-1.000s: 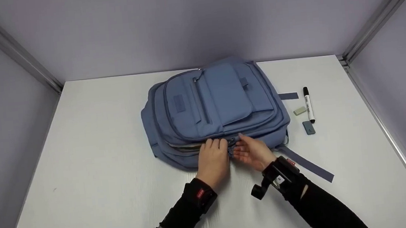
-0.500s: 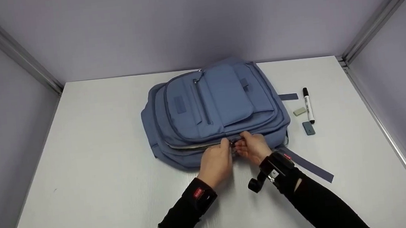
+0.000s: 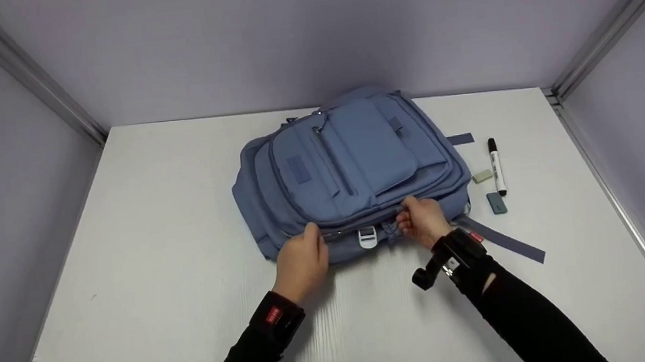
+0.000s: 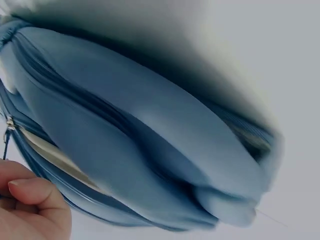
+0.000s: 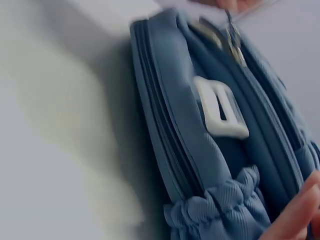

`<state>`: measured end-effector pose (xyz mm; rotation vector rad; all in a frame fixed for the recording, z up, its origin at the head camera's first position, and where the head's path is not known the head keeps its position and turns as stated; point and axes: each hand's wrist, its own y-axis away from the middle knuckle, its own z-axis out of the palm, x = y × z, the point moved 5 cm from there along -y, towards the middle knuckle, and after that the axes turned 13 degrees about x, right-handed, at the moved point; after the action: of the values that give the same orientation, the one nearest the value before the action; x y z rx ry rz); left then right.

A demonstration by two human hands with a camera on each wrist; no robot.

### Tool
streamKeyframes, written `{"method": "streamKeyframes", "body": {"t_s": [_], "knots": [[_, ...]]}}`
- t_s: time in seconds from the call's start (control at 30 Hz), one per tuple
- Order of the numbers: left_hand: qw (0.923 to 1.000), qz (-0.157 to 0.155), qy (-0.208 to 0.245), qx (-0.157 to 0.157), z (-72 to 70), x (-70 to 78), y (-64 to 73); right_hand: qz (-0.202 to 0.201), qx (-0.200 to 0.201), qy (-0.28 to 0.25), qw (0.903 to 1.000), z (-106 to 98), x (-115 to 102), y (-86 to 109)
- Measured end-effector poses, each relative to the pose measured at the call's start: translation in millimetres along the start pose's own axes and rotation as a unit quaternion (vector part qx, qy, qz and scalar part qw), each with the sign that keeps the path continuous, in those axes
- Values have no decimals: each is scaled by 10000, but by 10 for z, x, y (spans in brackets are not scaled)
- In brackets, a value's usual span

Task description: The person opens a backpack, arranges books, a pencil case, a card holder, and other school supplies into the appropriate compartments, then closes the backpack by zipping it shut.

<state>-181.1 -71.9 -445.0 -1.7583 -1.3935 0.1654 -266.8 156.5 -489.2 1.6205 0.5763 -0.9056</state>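
Note:
A blue backpack (image 3: 356,160) lies front side up on the white table. My left hand (image 3: 300,260) pinches the cord pull of a zipper (image 4: 9,122) along the bag's near side. Beyond that slider, a strip of cream lining (image 4: 62,162) shows in the gap. On the right, my right hand (image 3: 424,221) pinches the bag's edge beside the zipper line. Between the hands sits a white plastic buckle (image 3: 367,237), with a gathered side pocket (image 5: 220,205) next to it in the right wrist view.
To the right of the bag lie a black-and-white marker (image 3: 497,167), a pale green eraser (image 3: 482,176) and a dark teal eraser-like block (image 3: 497,203). A strap (image 3: 506,240) trails over the table at the lower right. Grey panels (image 3: 309,40) enclose the table.
My left hand has moved left along the zipper with the pull, and the zipper behind it looks joined. My right hand moved slightly right. The bag turned a little, and the white buckle came into view.

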Motion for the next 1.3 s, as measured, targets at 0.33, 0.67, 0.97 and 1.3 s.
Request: {"method": "streamKeyframes", "body": {"t_s": [0.33,0.67,0.97,1.3], "knots": [[9999,-50,-26,-97,-87,-89,29,-301,-92,1285,9912,-173,-184,-192],[9981,-602,-156,-8,-305,-391,51,-357,-227,1585,9865,-321,-299,-311],[9955,-878,-73,-349,-332,-486,88,-325,93,644,9973,-298,-145,-68],[9931,-917,-64,-729,-325,-485,107,337,-511,-508,9968,311,374,703]]}}
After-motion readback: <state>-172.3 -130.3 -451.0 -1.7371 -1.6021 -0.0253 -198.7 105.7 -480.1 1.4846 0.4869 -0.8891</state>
